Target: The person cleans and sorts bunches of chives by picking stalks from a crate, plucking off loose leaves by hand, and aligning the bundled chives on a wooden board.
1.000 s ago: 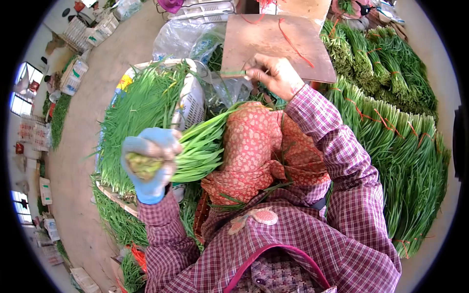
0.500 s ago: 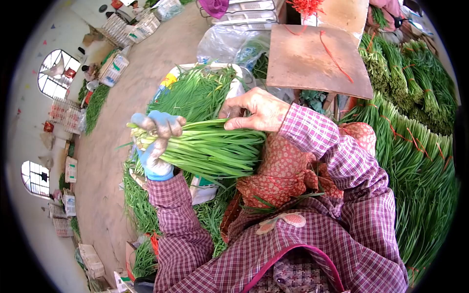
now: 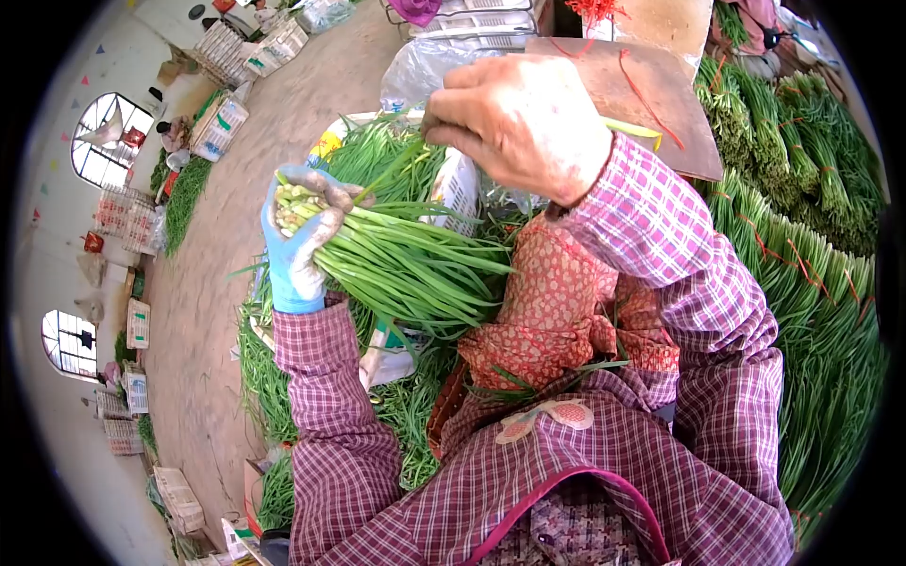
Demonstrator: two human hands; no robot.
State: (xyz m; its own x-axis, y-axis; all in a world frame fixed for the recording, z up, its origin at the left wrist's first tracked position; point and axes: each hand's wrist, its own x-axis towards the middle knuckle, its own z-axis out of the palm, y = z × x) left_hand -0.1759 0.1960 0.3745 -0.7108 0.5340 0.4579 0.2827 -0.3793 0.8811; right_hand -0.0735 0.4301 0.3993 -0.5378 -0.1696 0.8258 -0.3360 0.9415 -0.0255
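Note:
My left hand [image 3: 300,247], in a blue-and-grey work glove, is closed round the pale stem ends of a bunch of garlic chives [image 3: 415,264]. The green leaves fan out to the right, over my lap. Above the bunch is my bare right hand [image 3: 524,123], its fingers pinched together. Some chive leaves [image 3: 401,168] run from the bunch up to those fingertips. A yellowish chive blade [image 3: 634,130] sticks out behind the right hand; its other end is hidden.
A white crate [image 3: 457,193] of loose chives stands beyond the bunch. The brown board [image 3: 651,104] has red ties on it. Tied chive bundles [image 3: 802,349] are stacked at the right. Loose chives [image 3: 425,439] lie below. Crates [image 3: 219,127] line the far left; a person sits there.
My right hand has risen from beside the bunch, drawing chive leaves up with it. The left hand has tilted, so the cut stem ends face up more.

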